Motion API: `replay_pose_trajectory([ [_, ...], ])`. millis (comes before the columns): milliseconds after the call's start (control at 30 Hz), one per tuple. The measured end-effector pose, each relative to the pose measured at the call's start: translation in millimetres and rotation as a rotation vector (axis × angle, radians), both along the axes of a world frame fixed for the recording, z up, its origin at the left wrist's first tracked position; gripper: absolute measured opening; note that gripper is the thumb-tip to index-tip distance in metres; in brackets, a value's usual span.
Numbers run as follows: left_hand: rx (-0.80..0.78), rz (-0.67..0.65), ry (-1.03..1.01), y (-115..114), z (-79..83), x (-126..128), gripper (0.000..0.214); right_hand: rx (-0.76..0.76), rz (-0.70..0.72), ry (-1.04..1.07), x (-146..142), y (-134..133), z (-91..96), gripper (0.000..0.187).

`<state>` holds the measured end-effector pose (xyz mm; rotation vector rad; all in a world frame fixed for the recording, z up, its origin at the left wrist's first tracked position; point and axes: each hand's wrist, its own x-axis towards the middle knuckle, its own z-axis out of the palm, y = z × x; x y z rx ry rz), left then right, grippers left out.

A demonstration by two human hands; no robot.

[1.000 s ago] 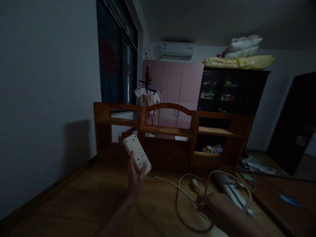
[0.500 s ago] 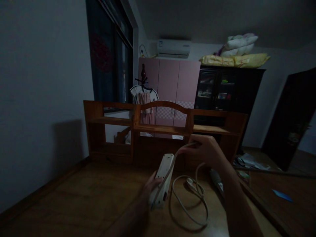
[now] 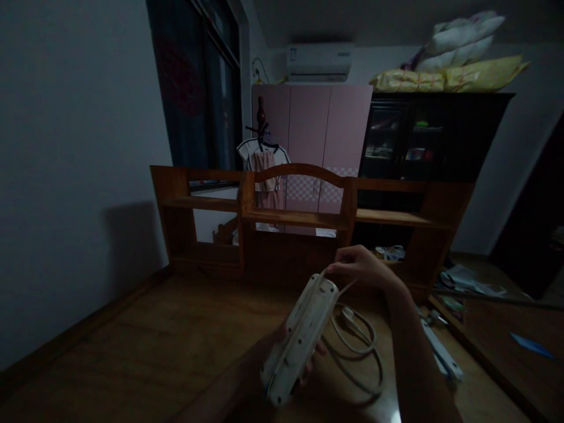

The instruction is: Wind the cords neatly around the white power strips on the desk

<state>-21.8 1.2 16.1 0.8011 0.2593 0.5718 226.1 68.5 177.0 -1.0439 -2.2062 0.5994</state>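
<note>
A white power strip (image 3: 304,338) is tilted in my left hand (image 3: 272,348), its flat screw-dotted back toward me. My left fingers wrap round its near half, and some fingertips show at its right side. My right hand (image 3: 365,269) is at the strip's far end, pinching the pale cable (image 3: 379,365) between thumb and fingers. One stretch of cable runs along the strip's back. The rest lies in loose loops on the wooden surface (image 3: 185,341), with the plug (image 3: 348,315) among them.
A wooden shelf unit (image 3: 299,220) stands along the far edge. Right of my right forearm lies a long white object (image 3: 440,349). Beyond are a pink wardrobe (image 3: 308,129), hung clothes (image 3: 263,161) and a dark cabinet (image 3: 440,135). A wall (image 3: 79,147) borders the left.
The power strip has turned so more of its back faces me. My right hand has brought the cable down to the strip's far end. The view has shifted too.
</note>
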Motion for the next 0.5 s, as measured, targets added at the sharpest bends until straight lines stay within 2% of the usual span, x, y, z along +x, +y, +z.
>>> replay_pose_trajectory([
  [133, -0.015, 0.035, 0.092, -2.9, -2.1, 1.4, 0.068, -0.066, 0.048, 0.026, 5.5, 6.2, -5.7, 0.036],
  [300, 0.125, 0.148, 0.101, -5.4, -2.1, 5.4, 0.062, -0.087, 0.108, 0.041, 4.2, 15.0, -13.5, 0.035],
  [500, 0.199, 0.101, 0.076, -1.8, -4.1, 5.5, 0.053, -0.136, 0.146, 0.055, -0.5, 27.0, -23.1, 0.037],
])
